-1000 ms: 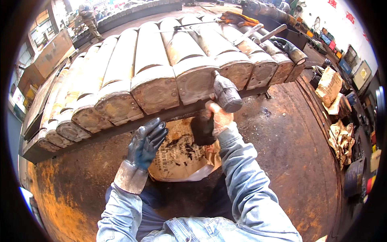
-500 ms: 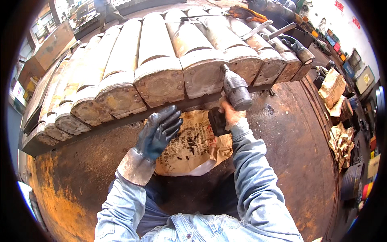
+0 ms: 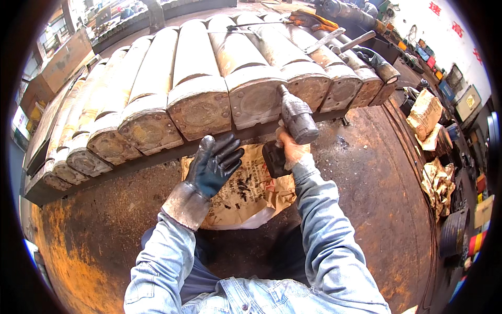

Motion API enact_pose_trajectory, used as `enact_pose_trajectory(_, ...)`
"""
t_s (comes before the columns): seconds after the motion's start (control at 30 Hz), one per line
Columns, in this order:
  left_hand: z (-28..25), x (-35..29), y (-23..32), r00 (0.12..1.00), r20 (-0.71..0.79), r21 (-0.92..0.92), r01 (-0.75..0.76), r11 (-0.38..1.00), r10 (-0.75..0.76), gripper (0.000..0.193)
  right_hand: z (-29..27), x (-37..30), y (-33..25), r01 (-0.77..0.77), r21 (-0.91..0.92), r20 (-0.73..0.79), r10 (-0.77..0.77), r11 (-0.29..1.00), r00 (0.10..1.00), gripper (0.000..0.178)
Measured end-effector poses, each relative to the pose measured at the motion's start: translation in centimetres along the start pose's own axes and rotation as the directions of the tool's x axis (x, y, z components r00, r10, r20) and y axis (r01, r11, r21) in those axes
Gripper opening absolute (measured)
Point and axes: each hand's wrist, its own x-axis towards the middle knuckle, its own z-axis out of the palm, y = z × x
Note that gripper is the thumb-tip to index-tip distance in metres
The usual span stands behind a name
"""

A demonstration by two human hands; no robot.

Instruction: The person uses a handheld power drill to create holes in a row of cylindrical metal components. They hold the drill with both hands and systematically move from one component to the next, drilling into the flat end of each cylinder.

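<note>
My bare right hand (image 3: 294, 150) is closed round the handle of a dark cordless impact wrench (image 3: 299, 119). Its nose points away from me, against or very close to the right edge of a bolted end plate (image 3: 256, 103); contact cannot be made out. That plate closes one of several rusty metal cylinders (image 3: 194, 52) lying side by side. My left hand (image 3: 213, 165), in a dark coated glove with a worn cuff, hangs with fingers apart and holds nothing. Below both hands lies a brown paper sack (image 3: 243, 191), marked with dark smears.
Loose bars (image 3: 325, 41) and an orange-black glove (image 3: 314, 21) lie on top of the cylinders. Crumpled brown paper (image 3: 438, 186) and coiled dark material (image 3: 454, 233) sit to the right. The floor plate (image 3: 376, 209) is rusty. A person's leg (image 3: 155, 17) shows far behind.
The view has shifted slightly, moving the cylinders left in the picture. My left hand has edged right towards the wrench, its fingers spreading slightly. The wrench stays at the same end plate.
</note>
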Motion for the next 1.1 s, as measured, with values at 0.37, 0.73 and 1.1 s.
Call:
enact_pose_trajectory(0.37, 1.8, 1.7, 1.3, 0.999, -0.020, 0.046, 0.035, 0.998, -0.034, 0.085, -1.9, -3.9, -1.3, -0.099, 0.516, 0.175, 0.009, 0.851, 0.985, 0.035)
enact_pose_trajectory(0.73, 4.4, 3.4, -0.7, 0.992, 0.120, -0.053, 0.035, 0.998, -0.028, 0.078, -1.1, -13.2, 0.1, -0.410, 0.412, 0.495, 0.178, 0.814, 0.851, 0.032)
enact_pose_trajectory(1.1, 2.1, 5.3, -1.4, 0.971, 0.164, 0.051, -0.184, 0.982, 0.174, 0.048, -0.2, -12.8, -1.6, -0.354, 0.303, 0.501, 0.168, 0.885, 0.849, 0.016)
